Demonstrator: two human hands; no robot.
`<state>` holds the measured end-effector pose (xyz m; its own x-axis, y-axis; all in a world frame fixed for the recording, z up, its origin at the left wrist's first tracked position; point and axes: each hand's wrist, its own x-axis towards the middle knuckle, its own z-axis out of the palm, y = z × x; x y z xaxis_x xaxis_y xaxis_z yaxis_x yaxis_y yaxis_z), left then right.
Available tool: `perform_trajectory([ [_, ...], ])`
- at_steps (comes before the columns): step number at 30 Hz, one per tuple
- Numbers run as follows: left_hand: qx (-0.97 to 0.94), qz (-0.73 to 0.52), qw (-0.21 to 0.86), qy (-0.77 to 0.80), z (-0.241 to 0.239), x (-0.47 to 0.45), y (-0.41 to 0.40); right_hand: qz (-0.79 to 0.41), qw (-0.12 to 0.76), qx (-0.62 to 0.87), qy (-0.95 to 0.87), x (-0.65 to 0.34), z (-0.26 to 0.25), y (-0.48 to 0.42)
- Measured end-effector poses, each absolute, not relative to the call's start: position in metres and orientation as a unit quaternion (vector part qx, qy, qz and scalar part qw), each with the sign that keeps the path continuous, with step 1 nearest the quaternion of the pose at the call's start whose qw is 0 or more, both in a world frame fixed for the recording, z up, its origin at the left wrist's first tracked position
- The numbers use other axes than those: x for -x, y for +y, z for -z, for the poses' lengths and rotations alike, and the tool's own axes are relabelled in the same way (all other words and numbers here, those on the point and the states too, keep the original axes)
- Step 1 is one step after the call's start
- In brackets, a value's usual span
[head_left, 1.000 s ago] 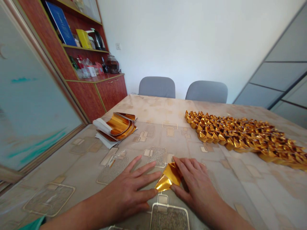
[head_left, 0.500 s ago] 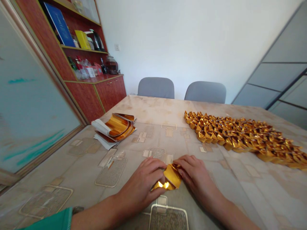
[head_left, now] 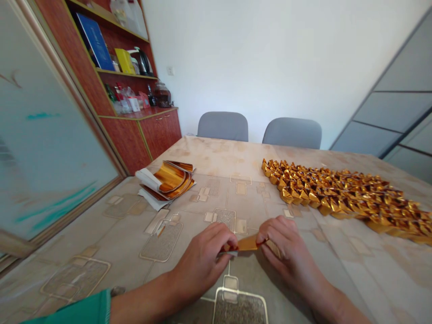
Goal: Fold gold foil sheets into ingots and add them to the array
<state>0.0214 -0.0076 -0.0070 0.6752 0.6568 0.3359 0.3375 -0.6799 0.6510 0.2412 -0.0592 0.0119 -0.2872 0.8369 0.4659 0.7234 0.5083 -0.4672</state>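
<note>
A partly folded piece of gold foil paper [head_left: 247, 243] is stretched between my two hands, just over the table. My left hand [head_left: 206, 252] grips its left end, fingers curled over the top and thumb below. On the other end my right hand [head_left: 286, 249] is closed, with its fingertips pinching the foil. The paper looks narrow and strip-like from here, and both its ends are hidden by my fingers. To the right stand rows of folded gold paper ingots [head_left: 332, 189]. A stack of loose gold foil sheets [head_left: 170, 180] lies curled at the left.
The patterned tablecloth [head_left: 128, 245] covers the table. Two grey chairs [head_left: 222, 126] [head_left: 292, 132] stand at the far side by the wall. On the left are a red wooden cabinet [head_left: 126, 137] with items on its shelves and a frosted glass panel [head_left: 50, 144].
The gold paper has turned from a broad, bright face to a narrow strip. My right hand has moved slightly right, its fingers more curled. The view has shifted a little.
</note>
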Motion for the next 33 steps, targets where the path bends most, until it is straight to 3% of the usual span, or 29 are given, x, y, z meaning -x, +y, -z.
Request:
perform_trajectory([
  [9, -0.855, -0.328, 0.292, 0.276, 0.006, -0.021, -0.011, -0.071, 0.371, 0.449, -0.809, -0.242, -0.017, -0.064],
  [19, -0.915, -0.325, 0.124, 0.206, 0.006, -0.016, -0.01, -0.03, 0.337, 0.428, -0.838, -0.24, -0.013, -0.063],
  [25, -0.947, -0.245, 0.065, 0.194, 0.014, -0.017, -0.009, -0.059, 0.263, 0.42, -0.866, -0.24, -0.01, -0.064],
  [33, -0.968, -0.175, 0.088, 0.157, 0.006, -0.011, -0.011, -0.132, 0.17, 0.444, -0.87, -0.24, -0.014, -0.067],
])
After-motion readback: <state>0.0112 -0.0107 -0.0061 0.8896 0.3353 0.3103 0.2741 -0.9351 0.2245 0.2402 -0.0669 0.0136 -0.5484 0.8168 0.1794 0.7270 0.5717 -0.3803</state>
